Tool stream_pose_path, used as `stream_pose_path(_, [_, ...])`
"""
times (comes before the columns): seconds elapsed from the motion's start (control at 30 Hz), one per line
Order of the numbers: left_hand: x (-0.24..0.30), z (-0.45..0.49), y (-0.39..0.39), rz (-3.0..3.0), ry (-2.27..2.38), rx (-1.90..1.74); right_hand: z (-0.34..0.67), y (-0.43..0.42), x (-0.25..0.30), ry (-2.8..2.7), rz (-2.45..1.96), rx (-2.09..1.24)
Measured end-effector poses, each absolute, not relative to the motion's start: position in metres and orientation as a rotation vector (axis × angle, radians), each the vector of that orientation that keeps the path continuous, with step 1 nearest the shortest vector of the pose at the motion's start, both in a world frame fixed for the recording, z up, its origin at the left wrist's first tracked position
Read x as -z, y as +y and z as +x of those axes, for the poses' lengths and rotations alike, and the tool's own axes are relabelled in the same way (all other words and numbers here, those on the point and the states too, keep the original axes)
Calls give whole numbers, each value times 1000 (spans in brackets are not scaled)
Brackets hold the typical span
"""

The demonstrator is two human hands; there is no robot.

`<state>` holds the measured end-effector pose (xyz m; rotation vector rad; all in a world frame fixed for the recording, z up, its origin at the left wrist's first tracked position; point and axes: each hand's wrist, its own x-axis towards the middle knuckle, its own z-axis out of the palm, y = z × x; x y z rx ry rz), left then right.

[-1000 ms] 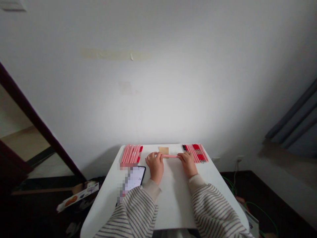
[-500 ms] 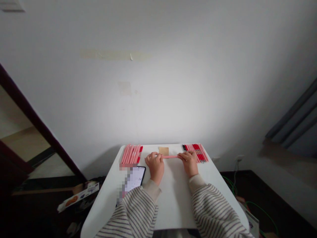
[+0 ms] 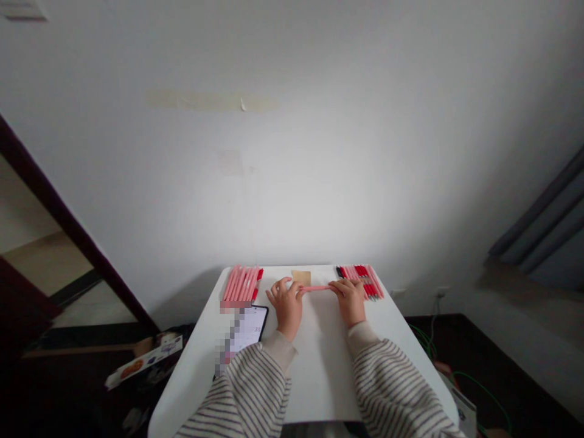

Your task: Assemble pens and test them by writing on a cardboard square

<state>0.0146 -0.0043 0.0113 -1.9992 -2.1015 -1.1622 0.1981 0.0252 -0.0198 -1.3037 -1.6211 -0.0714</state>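
Between my two hands a slim pink pen (image 3: 316,288) is held level above the white table (image 3: 322,365). My left hand (image 3: 286,304) pinches its left end, with some fingers raised. The other end is gripped by the fingers of my right hand (image 3: 349,299). Just behind the pen lies a small tan paper square (image 3: 301,278). To the right, partly behind my right hand, is a row of pink, red and black pens (image 3: 371,281). Another row of pink pens with some red (image 3: 241,283) lies at the far left.
A phone (image 3: 250,328) with a lit screen lies left of my left forearm, partly blurred out. The table's far edge meets a pale wall (image 3: 292,152). On the floor to the left is a printed box (image 3: 143,363); green cables (image 3: 483,392) run along the right.
The left fingers have shifted slightly on the pen's end, and the index finger lifts a little. The number on the phone screen has changed. The right hand is nearly still.
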Motion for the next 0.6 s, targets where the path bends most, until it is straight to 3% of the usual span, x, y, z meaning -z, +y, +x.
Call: stream_pose_path(0.6, [-9,15,-1,-1941,-2122,1091,196,23,16,-1621,-1286,34])
